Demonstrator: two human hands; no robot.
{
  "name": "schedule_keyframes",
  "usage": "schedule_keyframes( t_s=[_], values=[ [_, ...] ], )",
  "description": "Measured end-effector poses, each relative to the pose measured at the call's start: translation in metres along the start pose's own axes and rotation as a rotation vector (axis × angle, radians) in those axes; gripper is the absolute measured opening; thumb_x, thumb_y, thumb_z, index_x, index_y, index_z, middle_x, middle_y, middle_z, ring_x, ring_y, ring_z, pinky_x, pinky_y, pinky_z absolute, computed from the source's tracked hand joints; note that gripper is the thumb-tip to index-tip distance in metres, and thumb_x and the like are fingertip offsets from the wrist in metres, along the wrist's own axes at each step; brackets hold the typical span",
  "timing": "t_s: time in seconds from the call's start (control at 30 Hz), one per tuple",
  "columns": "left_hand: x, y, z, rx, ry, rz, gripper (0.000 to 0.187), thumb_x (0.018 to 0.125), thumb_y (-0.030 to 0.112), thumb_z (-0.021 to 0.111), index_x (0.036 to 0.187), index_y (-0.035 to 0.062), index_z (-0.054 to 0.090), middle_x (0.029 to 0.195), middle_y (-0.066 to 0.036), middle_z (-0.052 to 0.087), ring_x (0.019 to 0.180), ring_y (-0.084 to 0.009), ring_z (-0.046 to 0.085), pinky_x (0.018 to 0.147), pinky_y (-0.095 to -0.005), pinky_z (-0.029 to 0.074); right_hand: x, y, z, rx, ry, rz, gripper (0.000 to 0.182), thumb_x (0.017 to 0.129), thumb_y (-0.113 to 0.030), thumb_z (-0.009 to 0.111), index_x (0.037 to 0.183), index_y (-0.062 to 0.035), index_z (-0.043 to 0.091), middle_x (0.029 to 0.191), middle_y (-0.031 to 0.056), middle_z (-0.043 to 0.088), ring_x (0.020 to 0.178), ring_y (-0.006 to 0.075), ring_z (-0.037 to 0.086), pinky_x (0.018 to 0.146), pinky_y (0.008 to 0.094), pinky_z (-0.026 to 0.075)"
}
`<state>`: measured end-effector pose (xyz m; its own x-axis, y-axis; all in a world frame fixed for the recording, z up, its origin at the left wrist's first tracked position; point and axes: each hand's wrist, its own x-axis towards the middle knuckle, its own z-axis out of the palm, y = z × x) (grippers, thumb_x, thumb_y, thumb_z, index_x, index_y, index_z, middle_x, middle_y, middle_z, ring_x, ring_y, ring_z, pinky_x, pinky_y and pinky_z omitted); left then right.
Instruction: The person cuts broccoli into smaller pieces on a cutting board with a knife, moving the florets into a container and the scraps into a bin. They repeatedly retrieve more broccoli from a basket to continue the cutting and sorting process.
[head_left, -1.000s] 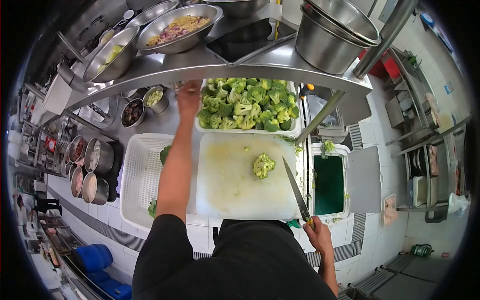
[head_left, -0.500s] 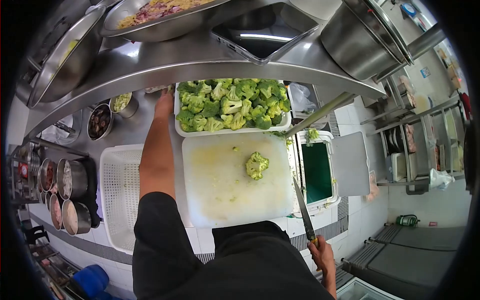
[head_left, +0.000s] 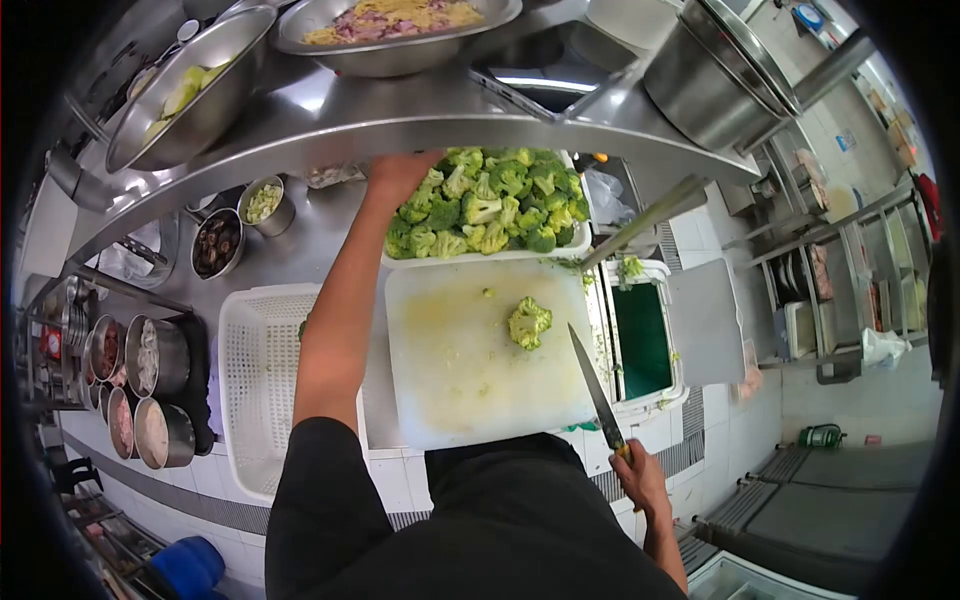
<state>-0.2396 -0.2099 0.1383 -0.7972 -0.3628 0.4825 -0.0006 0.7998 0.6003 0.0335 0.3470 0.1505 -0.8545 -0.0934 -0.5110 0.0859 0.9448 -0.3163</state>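
Observation:
My right hand (head_left: 642, 478) is closed around the handle of a long kitchen knife (head_left: 592, 378), its blade pointing up and away beside the board's right edge. On the white cutting board (head_left: 440, 390) lies one broccoli piece (head_left: 530, 323), with small green crumbs around it. Beyond the board, a white tray (head_left: 588, 238) is heaped with cut broccoli florets (head_left: 485, 205). My left hand (head_left: 402, 174) reaches over the tray's far left corner, by the shelf's front edge. Its fingers are blurred and partly hidden, so I cannot make out a grip.
A steel shelf (head_left: 420, 132) overhangs the tray, carrying bowls, a dark tablet (head_left: 555, 65) and a pot (head_left: 715, 80). A white perforated basket (head_left: 262, 390) stands left, partly behind my forearm. An open bin (head_left: 640, 340) with green inside is right of the board.
My left hand has moved right, from beside the tray to over its far left corner. The knife in my right hand has swung slightly, its tip now nearer the board. The view has shifted.

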Motion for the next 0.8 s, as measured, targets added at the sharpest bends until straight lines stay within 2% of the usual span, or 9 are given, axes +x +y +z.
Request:
schedule_keyframes(
  t_s=[0.13, 0.2, 0.27, 0.33, 0.43, 0.5, 0.57, 0.67, 0.8],
  values=[
    [-0.034, 0.057, -0.013, -0.231, 0.048, -0.053, 0.025, 0.096, 0.019, 0.071, 0.117, 0.0055, 0.073, 0.113, -0.014, 0.074, 0.098, -0.0295, 0.072, 0.086, -0.0391, 0.056, 0.001, -0.014, 0.003, 0.049, 0.069, 0.028, 0.040, 0.098, -0.042, 0.064, 0.119, -0.0081, 0.059, 0.087, 0.0275, 0.071, 0.086, 0.0521, 0.068, 0.073, 0.0589, 0.051],
    [-0.088, 0.086, 0.000, -0.479, -0.150, 0.028, 0.026, 0.091, 0.007, 0.067, 0.116, 0.0060, 0.073, 0.125, -0.015, 0.069, 0.101, -0.0333, 0.071, 0.093, -0.0437, 0.056, 0.000, -0.013, 0.008, 0.172, 0.094, 0.095, 0.041, 0.098, -0.041, 0.064, 0.120, -0.0065, 0.060, 0.088, 0.0279, 0.071, 0.086, 0.0519, 0.068, 0.074, 0.0576, 0.051],
    [-0.137, 0.100, 0.022, -0.442, -0.656, 0.175, 0.041, 0.090, -0.001, 0.059, 0.127, 0.0114, 0.071, 0.137, -0.013, 0.064, 0.121, -0.0321, 0.063, 0.106, -0.0434, 0.051, 0.008, -0.003, 0.016, 0.203, 0.076, 0.118, 0.041, 0.098, -0.041, 0.064, 0.120, -0.0060, 0.061, 0.088, 0.0282, 0.071, 0.087, 0.0518, 0.068, 0.074, 0.0570, 0.051],
    [-0.186, 0.100, 0.059, -0.335, -0.716, 0.367, 0.057, 0.085, -0.007, 0.054, 0.136, 0.0152, 0.067, 0.147, -0.011, 0.057, 0.137, -0.0329, 0.051, 0.115, -0.0422, 0.042, 0.012, -0.001, 0.017, 0.258, 0.049, 0.108, 0.042, 0.099, -0.041, 0.063, 0.121, -0.0054, 0.060, 0.090, 0.0294, 0.071, 0.089, 0.0517, 0.068, 0.076, 0.0560, 0.052],
    [-0.220, 0.096, 0.079, -0.135, -0.862, 0.319, 0.063, 0.086, -0.008, 0.051, 0.142, 0.0180, 0.063, 0.152, -0.012, 0.051, 0.142, -0.0363, 0.044, 0.118, -0.0440, 0.038, 0.021, -0.004, 0.009, 0.214, 0.024, 0.026, 0.044, 0.099, -0.041, 0.063, 0.125, -0.0054, 0.059, 0.090, 0.0295, 0.071, 0.089, 0.0515, 0.069, 0.076, 0.0559, 0.052],
    [-0.231, 0.098, 0.073, -0.174, -0.803, 0.314, 0.059, 0.087, -0.002, 0.057, 0.141, 0.0176, 0.064, 0.145, -0.014, 0.055, 0.136, -0.0333, 0.049, 0.115, -0.0429, 0.040, 0.028, -0.001, 0.008, 0.221, 0.019, 0.010, 0.044, 0.100, -0.041, 0.063, 0.126, -0.0053, 0.058, 0.090, 0.0297, 0.071, 0.089, 0.0513, 0.069, 0.076, 0.0556, 0.052],
    [-0.251, 0.115, 0.054, -0.176, -0.818, -0.141, 0.053, 0.086, 0.009, 0.066, 0.138, 0.0200, 0.067, 0.145, -0.013, 0.054, 0.134, -0.0343, 0.052, 0.112, -0.0405, 0.045, 0.034, 0.006, 0.010, 0.309, 0.050, -0.070, 0.043, 0.100, -0.040, 0.063, 0.126, -0.0060, 0.058, 0.090, 0.0299, 0.071, 0.088, 0.0509, 0.069, 0.075, 0.0552, 0.052],
    [-0.286, 0.114, 0.057, -0.258, -0.605, -0.458, 0.052, 0.083, 0.017, 0.074, 0.135, 0.0188, 0.069, 0.141, -0.013, 0.056, 0.127, -0.0338, 0.057, 0.107, -0.0410, 0.049, 0.041, 0.004, -0.001, 0.274, -0.007, -0.123, 0.042, 0.100, -0.038, 0.063, 0.125, -0.0056, 0.058, 0.088, 0.0293, 0.071, 0.086, 0.0512, 0.068, 0.074, 0.0555, 0.052],
    [-0.308, 0.114, 0.074, -0.253, -0.348, -0.417, 0.051, 0.082, 0.019, 0.077, 0.132, 0.0157, 0.070, 0.140, -0.014, 0.056, 0.122, -0.0341, 0.061, 0.103, -0.0416, 0.051, 0.039, -0.009, -0.017, 0.031, -0.042, -0.281, 0.038, 0.099, -0.035, 0.062, 0.122, -0.0055, 0.057, 0.085, 0.0282, 0.071, 0.084, 0.0512, 0.067, 0.073, 0.0572, 0.051]
  ],
)
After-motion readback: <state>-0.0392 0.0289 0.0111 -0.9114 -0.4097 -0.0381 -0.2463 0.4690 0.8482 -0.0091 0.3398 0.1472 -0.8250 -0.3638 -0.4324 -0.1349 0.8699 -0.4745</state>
